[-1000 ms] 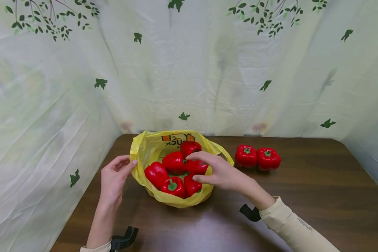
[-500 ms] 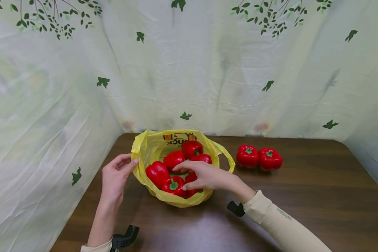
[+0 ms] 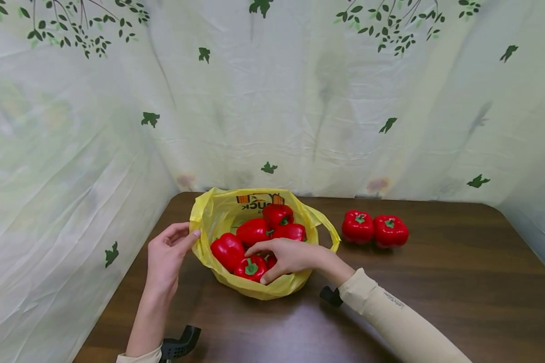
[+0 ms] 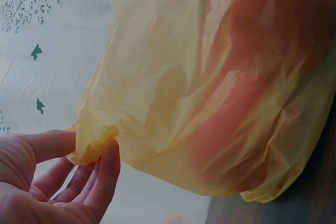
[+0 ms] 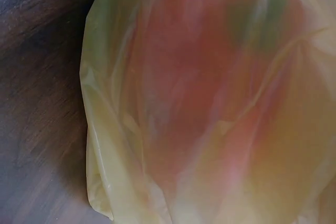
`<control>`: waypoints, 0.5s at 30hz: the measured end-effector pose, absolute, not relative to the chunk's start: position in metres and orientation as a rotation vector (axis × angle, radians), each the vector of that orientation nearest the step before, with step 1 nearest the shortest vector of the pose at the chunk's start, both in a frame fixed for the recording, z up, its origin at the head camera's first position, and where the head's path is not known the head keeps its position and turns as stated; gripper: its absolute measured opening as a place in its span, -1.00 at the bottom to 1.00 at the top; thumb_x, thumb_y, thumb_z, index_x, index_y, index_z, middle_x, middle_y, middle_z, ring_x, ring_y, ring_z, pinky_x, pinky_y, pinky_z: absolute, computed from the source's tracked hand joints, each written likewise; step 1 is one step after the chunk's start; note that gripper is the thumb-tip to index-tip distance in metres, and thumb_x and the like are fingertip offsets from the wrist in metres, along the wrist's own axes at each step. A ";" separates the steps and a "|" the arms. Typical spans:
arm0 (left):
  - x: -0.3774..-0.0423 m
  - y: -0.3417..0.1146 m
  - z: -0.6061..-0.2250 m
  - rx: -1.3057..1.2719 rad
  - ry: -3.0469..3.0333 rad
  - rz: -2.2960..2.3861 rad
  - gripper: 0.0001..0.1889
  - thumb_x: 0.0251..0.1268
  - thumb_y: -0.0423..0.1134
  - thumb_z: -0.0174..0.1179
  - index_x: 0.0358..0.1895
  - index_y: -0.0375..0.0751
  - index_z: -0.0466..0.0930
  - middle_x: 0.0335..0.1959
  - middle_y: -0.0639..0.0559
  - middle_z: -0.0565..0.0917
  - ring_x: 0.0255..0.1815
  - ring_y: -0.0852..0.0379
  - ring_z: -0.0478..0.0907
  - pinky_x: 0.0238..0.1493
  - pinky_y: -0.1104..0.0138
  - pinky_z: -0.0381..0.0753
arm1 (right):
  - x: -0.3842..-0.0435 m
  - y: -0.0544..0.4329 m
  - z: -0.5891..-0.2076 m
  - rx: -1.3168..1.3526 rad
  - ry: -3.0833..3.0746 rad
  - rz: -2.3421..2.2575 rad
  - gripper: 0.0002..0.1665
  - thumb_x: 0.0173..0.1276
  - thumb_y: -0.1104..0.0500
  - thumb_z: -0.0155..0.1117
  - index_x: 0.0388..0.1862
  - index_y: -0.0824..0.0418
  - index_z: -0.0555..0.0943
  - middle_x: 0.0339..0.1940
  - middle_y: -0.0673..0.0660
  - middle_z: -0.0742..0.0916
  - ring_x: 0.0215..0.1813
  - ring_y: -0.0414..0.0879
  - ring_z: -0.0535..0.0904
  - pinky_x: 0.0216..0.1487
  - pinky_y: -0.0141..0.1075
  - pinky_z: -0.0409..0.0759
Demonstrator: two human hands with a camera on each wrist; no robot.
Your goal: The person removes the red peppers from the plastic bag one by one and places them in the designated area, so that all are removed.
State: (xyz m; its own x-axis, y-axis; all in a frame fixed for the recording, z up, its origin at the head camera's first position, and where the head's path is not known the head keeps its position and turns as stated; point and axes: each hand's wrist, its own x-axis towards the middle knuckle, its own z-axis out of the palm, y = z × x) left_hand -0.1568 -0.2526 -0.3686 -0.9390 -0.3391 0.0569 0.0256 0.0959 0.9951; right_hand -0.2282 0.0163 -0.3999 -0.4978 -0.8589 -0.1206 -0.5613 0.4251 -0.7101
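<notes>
A yellow plastic bag (image 3: 200, 214) stands open on the table with several red bell peppers (image 3: 253, 231) inside. My left hand (image 3: 165, 252) pinches the bag's left rim between thumb and fingers; the left wrist view shows the bunched plastic (image 4: 97, 148) in that pinch. Inside the bag, my right hand (image 3: 290, 255) curves its fingers and thumb round the front bell pepper (image 3: 251, 269), which stands with its green stem up. Another pepper lies partly hidden under that hand. The right wrist view holds only blurred bag plastic (image 5: 126, 182) and a pepper behind it; no fingers show there.
Two more red bell peppers, one (image 3: 358, 227) beside the other (image 3: 390, 232), stand on the dark wooden table (image 3: 458, 272) right of the bag. A loose bag handle (image 3: 329, 229) sticks out towards them. A leaf-printed curtain (image 3: 300, 101) hangs behind the table.
My right hand has moved left and towards me inside the bag, from the rear right peppers to the front one. The left hand has kept its hold on the rim.
</notes>
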 end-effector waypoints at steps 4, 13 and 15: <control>-0.157 -0.253 -0.369 0.313 -2.109 -1.913 -0.66 0.25 -0.25 0.37 0.01 -0.37 0.62 -0.23 0.00 0.68 -0.29 0.12 0.61 -0.26 0.42 0.61 | -0.229 0.014 -0.400 -1.199 2.225 -0.799 -0.26 0.16 -0.01 0.50 0.34 -0.15 0.47 0.25 -0.21 0.52 0.25 -0.19 0.40 0.23 -0.27 0.40; -0.157 -0.253 -0.370 0.324 -2.135 -1.905 -0.64 0.26 -0.23 0.36 0.04 -0.37 0.60 -0.20 0.01 0.68 -0.26 0.12 0.63 -0.18 0.39 0.64 | -0.228 0.015 -0.405 -1.184 2.247 -0.852 -0.29 0.13 -0.01 0.50 0.29 -0.17 0.49 0.16 -0.23 0.56 0.12 -0.26 0.44 0.12 -0.33 0.46; -0.157 -0.253 -0.370 0.317 -2.133 -1.907 -0.64 0.26 -0.23 0.36 0.04 -0.38 0.60 -0.20 0.01 0.68 -0.26 0.12 0.64 -0.18 0.39 0.64 | -0.227 0.016 -0.405 -1.174 2.254 -0.877 -0.30 0.13 -0.01 0.50 0.27 -0.17 0.49 0.15 -0.23 0.56 0.13 -0.27 0.44 0.13 -0.32 0.46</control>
